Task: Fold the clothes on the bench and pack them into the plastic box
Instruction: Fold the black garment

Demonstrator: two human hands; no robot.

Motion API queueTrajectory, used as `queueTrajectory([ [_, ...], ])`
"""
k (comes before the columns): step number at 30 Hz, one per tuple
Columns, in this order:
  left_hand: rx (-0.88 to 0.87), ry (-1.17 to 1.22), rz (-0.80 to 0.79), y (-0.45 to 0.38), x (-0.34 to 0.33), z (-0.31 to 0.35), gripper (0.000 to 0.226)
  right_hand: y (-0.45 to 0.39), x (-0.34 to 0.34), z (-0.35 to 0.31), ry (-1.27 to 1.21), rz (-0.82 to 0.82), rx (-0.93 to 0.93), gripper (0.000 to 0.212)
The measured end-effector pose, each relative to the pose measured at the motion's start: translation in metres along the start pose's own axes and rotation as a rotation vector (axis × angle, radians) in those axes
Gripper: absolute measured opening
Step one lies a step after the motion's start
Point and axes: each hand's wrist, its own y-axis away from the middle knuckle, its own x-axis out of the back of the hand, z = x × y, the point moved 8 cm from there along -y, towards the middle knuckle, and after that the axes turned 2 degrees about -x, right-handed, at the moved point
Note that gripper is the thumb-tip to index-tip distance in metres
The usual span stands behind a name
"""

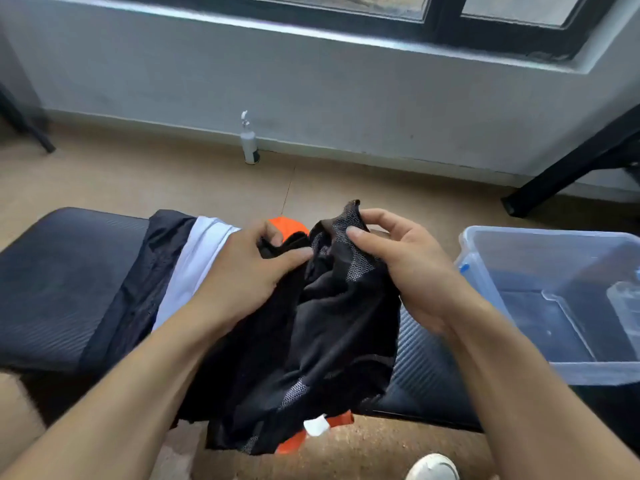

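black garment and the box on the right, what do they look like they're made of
The black garment, gripped by the left hand and right hand, looks like thin synthetic sportswear fabric: matte, limp folds, with speckled grey mesh-like panels. The exact fibre can't be told. The box looks like translucent, glossy, bluish-clear plastic: its bottom shows through the walls.

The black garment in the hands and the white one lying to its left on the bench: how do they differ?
The black garment is bunched and crumpled, pinched by both the left hand and the right hand; the white garment lies flatter and no hand grips it. The black one shows grey mesh patches and orange trim; the white one looks plain. The white one is partly covered by dark cloth. Both rest on the bench.
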Motion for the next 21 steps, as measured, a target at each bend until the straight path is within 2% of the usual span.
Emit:
queueTrajectory([
  [1,-0.04,0.055,0.004,0.005,0.0,0.008,0.033,0.006,-0.007,-0.006,0.041,-0.081,0.034,0.024],
  [3,-0.107,0.071,-0.124,0.017,-0.008,0.022,0.055,0.022,-0.02,-0.014,0.113,-0.225,0.091,0.024],
  [4,-0.145,0.057,-0.2,0.026,-0.011,0.03,0.056,0.031,-0.025,-0.016,0.142,-0.268,0.102,0.022],
  [6,-0.214,0.053,-0.261,0.046,-0.011,0.042,0.026,0.047,-0.027,-0.017,0.203,-0.313,0.104,0.014],
  [8,-0.26,0.046,-0.156,0.064,0.002,0.05,0.008,0.062,-0.027,-0.016,0.282,-0.35,0.082,0.013],
  [12,-0.294,0.04,0.275,0.083,0.059,0.068,0.02,0.088,-0.004,-0.009,0.551,-0.343,0.001,0.025],
  [15,-0.275,0.14,0.518,0.097,0.093,0.061,0.014,0.102,0.011,-0.011,0.52,-0.241,-0.01,0.029],
  [16,-0.254,0.138,0.548,0.099,0.095,0.054,0.012,0.103,0.015,-0.016,0.466,-0.199,0.011,0.024],
  [18,-0.192,0.081,0.507,0.094,0.087,0.038,0.011,0.103,0.023,-0.024,0.327,-0.111,0.054,0.014],
  [21,-0.149,0.0,0.463,0.085,0.086,0.019,0.016,0.096,0.034,-0.024,0.077,-0.003,0.045,0.018],
])
